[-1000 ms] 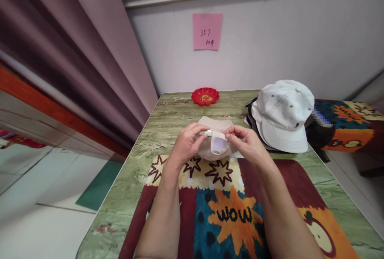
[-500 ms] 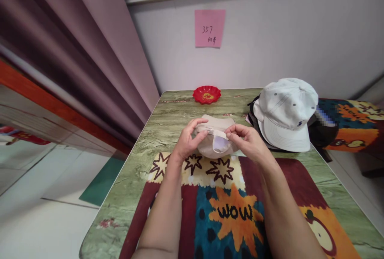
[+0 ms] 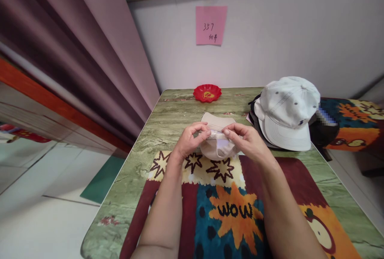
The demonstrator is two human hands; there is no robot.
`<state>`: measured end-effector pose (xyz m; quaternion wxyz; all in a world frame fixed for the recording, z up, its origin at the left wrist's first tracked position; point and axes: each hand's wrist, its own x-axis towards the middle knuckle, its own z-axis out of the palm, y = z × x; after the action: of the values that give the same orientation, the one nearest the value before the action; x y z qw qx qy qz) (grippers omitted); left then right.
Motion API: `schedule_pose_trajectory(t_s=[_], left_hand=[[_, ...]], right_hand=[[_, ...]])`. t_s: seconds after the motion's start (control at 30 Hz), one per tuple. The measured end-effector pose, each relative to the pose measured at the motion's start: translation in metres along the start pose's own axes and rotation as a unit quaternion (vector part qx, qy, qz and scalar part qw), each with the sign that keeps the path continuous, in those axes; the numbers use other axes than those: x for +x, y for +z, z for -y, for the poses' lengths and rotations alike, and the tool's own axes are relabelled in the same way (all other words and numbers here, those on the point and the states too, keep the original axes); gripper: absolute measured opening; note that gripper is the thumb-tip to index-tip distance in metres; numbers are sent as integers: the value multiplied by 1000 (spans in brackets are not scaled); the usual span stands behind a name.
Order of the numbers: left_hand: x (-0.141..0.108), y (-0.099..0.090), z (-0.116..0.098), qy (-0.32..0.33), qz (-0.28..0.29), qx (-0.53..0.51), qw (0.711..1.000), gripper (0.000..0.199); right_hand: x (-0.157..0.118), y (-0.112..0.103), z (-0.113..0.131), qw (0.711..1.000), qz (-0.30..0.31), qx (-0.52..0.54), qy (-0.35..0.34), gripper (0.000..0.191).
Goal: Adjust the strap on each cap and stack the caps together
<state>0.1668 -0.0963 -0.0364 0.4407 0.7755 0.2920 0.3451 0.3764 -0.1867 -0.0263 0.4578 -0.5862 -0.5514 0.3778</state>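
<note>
A pale beige baseball cap lies on the table between my hands, its brim pointing away from me and its rear strap and opening facing me. My left hand pinches the left part of the back strap, thumb and fingers closed near the buckle. On the other side, my right hand grips the strap's right part between thumb and fingers. The strap's fine details are too small to make out. To the right, a white baseball cap tops a stack of darker caps.
A red scalloped dish stands near the table's back edge. A patterned mat covers the wood-look table in front of me. A pink note is stuck to the wall, and a curtain hangs at left.
My right hand has shifted slightly left, bringing the fingers of both hands closer together on the strap. The beige cap has turned or tilted a little.
</note>
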Motion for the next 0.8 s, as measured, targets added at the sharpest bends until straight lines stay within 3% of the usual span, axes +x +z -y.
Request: schedule_pose_trajectory(t_s=[0.17,0.37,0.63,0.8], left_hand=[[0,2,-7,2,13,12,1000,28],[0,3,-11,7,32,41,999,21],[-1,1,0,-45,-43,-30,998,23],[-3,-4,0,-70,-42,-62,995,25]], right_hand=[[0,4,2,998,48,-29,-20,37],[0,7,2,999,29,-18,-31,36],[1,2,-1,999,39,10,-7,34],[2,1,-4,1000,18,14,-2,29]])
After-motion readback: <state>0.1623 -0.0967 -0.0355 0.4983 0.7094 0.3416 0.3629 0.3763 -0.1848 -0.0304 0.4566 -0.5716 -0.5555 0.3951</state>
